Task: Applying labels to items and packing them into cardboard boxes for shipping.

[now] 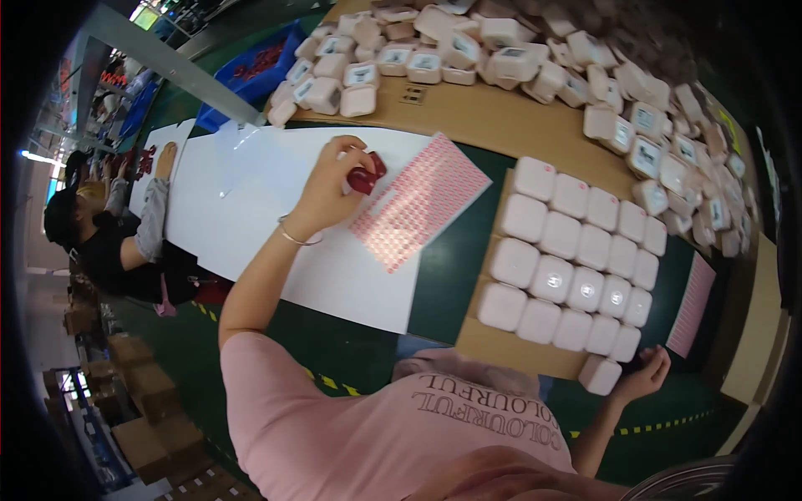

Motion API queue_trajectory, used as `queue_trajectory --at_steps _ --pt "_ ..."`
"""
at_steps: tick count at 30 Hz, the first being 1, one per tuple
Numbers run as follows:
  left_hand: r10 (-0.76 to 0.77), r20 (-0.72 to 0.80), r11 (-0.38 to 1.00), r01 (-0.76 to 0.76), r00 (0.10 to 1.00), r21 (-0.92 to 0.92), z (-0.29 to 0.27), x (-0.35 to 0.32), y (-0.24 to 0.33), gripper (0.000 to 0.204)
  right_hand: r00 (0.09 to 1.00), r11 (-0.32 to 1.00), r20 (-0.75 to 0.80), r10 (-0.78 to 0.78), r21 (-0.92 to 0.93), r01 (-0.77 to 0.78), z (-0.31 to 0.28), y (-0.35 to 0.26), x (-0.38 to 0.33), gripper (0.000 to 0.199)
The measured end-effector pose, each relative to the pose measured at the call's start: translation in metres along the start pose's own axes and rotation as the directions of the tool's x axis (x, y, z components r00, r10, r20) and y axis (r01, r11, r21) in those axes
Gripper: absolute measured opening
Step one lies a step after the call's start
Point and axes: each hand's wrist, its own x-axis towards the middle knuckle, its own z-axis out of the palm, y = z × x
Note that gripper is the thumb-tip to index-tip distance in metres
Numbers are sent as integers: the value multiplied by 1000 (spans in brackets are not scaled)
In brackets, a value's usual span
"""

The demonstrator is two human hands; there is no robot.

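My left hand (330,185) is closed round a small glossy dark red object (366,174), over a white sheet (351,292) on the table. Just right of that hand lies a pink sheet with rows of small round stickers (422,200). My right hand (645,377) is low at the right, its fingers curled in; whatever they may hold is hidden. Beside it, a single pale pink rounded case (600,375) sits at the corner of the cardboard. Rows of similar pale pink cases (558,277) stand on that cardboard (474,334); several bear small round marks.
A large heap of loose pale cases (501,63) covers the far side, curving round to the right. A blue bin (251,75) with red pieces stands beyond a metal post (180,63). Another pink sheet (693,305) lies at far right. A co-worker (117,242) sits at the left.
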Motion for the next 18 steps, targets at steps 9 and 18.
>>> queue_trajectory --at_steps 9,18 --pt "14 714 108 709 700 -697 21 60 134 25 258 567 626 -736 362 740 89 -142 59 11" --pt "119 841 296 789 528 -538 67 105 225 36 -208 394 679 -704 617 682 140 -190 45 45"
